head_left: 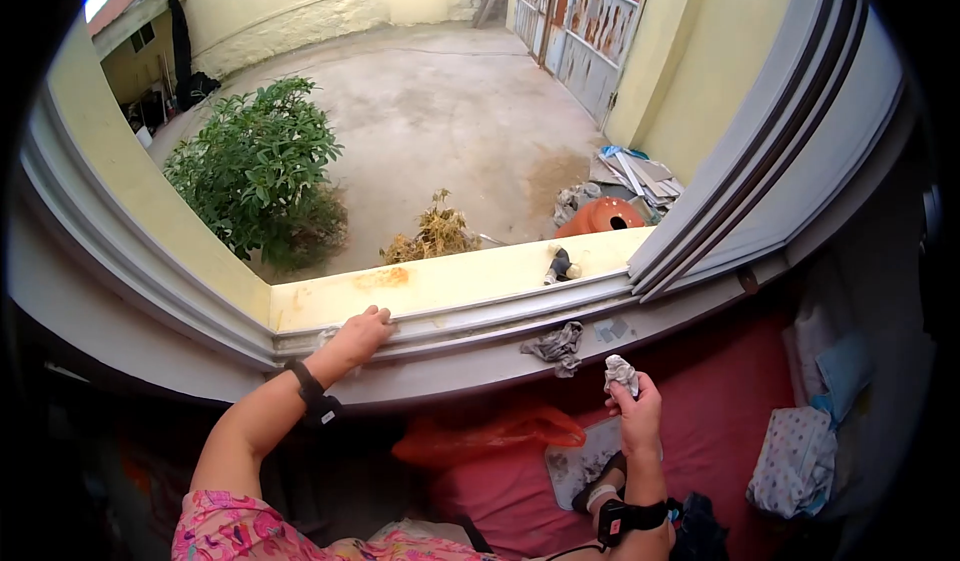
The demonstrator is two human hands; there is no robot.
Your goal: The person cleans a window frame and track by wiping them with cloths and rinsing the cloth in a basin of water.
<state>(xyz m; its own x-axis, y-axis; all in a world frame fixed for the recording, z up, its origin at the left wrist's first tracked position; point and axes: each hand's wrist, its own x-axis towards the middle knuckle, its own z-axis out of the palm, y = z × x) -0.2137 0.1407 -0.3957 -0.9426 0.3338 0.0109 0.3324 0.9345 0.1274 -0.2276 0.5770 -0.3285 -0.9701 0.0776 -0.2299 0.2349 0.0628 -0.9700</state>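
Note:
My left hand (362,338) is closed on the white window track (450,327), its fingers bent at the rail. A bit of whitish cloth (327,337) shows beside it at the track's left end. My right hand (636,403) pinches a crumpled grey-white cloth (620,373) in the air, just inside the sill. Between the hands, a second crumpled grey cloth (556,347) lies on the inner sill (470,369) and hangs over its edge. Small grey pieces (611,329) lie to the right of that cloth.
On the outer ledge (340,299) sits a dark object (561,266). Sliding panes (760,161) stand at the right. Below are a red cover (710,411), an orange-red plastic bag (490,438), a pale tray (585,466) and a dotted bundle (795,461). A bush (260,156) grows outside.

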